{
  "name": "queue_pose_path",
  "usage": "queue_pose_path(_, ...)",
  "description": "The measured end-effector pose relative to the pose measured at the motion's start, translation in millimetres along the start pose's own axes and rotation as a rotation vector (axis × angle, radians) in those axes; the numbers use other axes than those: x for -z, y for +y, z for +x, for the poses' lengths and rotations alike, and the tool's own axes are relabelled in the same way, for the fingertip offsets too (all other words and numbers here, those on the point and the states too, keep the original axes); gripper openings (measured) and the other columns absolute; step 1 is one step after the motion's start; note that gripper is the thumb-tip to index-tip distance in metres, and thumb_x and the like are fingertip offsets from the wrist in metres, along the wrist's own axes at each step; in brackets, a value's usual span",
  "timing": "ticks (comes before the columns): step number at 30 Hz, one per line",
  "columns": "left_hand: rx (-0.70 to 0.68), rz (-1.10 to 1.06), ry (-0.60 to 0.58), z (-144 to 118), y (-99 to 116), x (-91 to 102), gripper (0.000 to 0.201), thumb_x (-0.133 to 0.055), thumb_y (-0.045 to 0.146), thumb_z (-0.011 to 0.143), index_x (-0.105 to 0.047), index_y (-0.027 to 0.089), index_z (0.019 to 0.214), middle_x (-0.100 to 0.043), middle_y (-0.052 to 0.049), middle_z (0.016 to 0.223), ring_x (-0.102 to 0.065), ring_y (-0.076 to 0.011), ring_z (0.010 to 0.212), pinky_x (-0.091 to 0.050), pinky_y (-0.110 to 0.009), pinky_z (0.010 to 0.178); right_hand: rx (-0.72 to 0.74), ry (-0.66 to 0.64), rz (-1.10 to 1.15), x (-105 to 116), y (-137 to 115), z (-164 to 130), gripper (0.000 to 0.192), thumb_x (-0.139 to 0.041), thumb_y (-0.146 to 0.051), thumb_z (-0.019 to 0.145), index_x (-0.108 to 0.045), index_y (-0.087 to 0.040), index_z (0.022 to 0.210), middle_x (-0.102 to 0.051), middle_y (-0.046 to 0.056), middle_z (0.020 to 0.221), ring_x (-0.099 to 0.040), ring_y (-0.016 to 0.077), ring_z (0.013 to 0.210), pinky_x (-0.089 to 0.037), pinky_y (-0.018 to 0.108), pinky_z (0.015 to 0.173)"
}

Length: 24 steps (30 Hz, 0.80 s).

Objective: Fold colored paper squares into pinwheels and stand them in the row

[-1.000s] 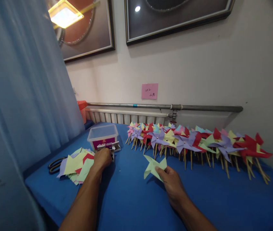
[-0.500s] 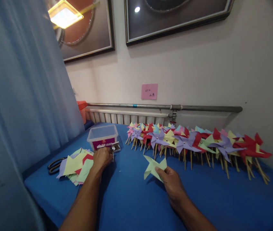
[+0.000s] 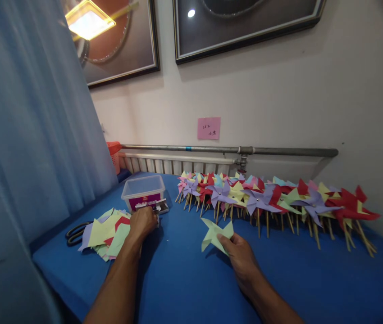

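My right hand (image 3: pixel 240 256) pinches a light green folded paper pinwheel head (image 3: pixel 216 234) just above the blue table (image 3: pixel 184 279). My left hand (image 3: pixel 142 222) rests with curled fingers at a small open box (image 3: pixel 159 207) in front of a clear plastic container (image 3: pixel 143 191). What the left fingers touch is hidden beneath the hand. A loose pile of coloured paper squares (image 3: pixel 105 231) lies just left of that hand.
A long row of finished paper pinwheels on wooden sticks (image 3: pixel 272 200) lies along the back of the table by the wall. Black scissors (image 3: pixel 73 233) sit at the left edge near a blue curtain (image 3: pixel 29 135). A radiator and pipe (image 3: pixel 228 150) run behind.
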<state>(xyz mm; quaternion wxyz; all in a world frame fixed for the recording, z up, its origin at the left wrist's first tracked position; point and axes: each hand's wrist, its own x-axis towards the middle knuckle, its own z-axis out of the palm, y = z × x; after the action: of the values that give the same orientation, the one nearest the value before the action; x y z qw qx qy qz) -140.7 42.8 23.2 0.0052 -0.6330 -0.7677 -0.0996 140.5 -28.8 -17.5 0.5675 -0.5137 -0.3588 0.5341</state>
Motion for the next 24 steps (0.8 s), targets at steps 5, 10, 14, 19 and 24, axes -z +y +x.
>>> queue_pose_path(5, -0.002, -0.149, -0.019, 6, -8, -2.1, 0.024, -0.052, 0.025, 0.086, -0.075, 0.018, 0.09, -0.078, -0.014, 0.099, -0.071, -0.0291, 0.097, -0.049, -0.033, 0.076, 0.017, 0.002, -0.005, 0, 0, 0, 0.038, -0.079, -0.042, 0.065, -0.076, -0.016, 0.093, -0.079, 0.006, 0.076, -0.075, 0.0265, 0.077, -0.055, 0.029, 0.062)
queue_pose_path(10, -0.044, -0.492, -0.053, 15, -16, -5.1, 0.015, -0.057, 0.02, 0.081, -0.071, 0.017, 0.077, -0.075, -0.006, 0.08, -0.068, -0.0195, 0.079, -0.044, -0.026, 0.067, 0.02, 0.002, 0.021, 0, -1, -2, 0.036, -0.08, -0.039, 0.065, -0.077, -0.017, 0.094, -0.079, 0.006, 0.075, -0.075, 0.0276, 0.08, -0.056, 0.031, 0.064)
queue_pose_path(14, -0.085, -0.715, -0.058, 16, -12, -10.6, 0.015, -0.056, 0.022, 0.08, -0.065, 0.015, 0.07, -0.064, -0.001, 0.064, -0.059, -0.0151, 0.063, -0.041, -0.025, 0.06, 0.025, 0.006, 0.013, -1, -2, -3, 0.036, -0.079, -0.04, 0.066, -0.077, -0.017, 0.094, -0.08, 0.006, 0.076, -0.075, 0.0288, 0.079, -0.055, 0.032, 0.063)
queue_pose_path(19, -0.309, -0.692, -0.175, -2, 21, -18.4, 0.014, -0.054, 0.019, 0.079, -0.067, 0.016, 0.075, -0.063, 0.001, 0.066, -0.056, -0.0136, 0.062, -0.038, -0.024, 0.059, 0.056, 0.032, -0.003, 1, -2, 1, 0.037, -0.079, -0.041, 0.064, -0.077, -0.017, 0.093, -0.079, 0.006, 0.075, -0.075, 0.0295, 0.08, -0.055, 0.033, 0.065)
queue_pose_path(24, -0.501, -0.285, -0.16, -28, 55, -23.4, 0.019, -0.055, 0.018, 0.078, -0.074, 0.019, 0.082, -0.073, -0.005, 0.081, -0.064, -0.0194, 0.079, -0.041, -0.027, 0.071, 0.078, 0.07, -0.021, 4, 2, 5, 0.04, -0.078, -0.043, 0.065, -0.077, -0.016, 0.094, -0.08, 0.005, 0.079, -0.074, 0.0283, 0.082, -0.054, 0.032, 0.067)
